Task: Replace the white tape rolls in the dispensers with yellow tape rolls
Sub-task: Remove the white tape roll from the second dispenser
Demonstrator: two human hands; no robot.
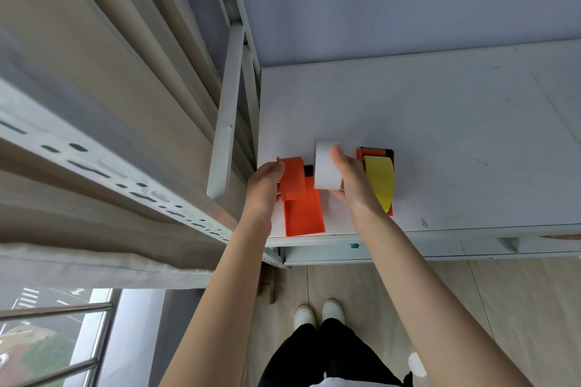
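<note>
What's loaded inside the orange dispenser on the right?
A yellow tape roll sits in the right dispenser. The right hand, gripping a white tape roll, covers the dispenser's left side.

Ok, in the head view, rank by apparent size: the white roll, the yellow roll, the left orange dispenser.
1. Orange dispenser, clearly largest.
2-3. White roll and yellow roll: similar; both partly hidden, so unranked.

The right hand (352,185) covers the near side of the white tape roll (327,166) and part of the yellow-loaded orange dispenser (379,181).
</note>
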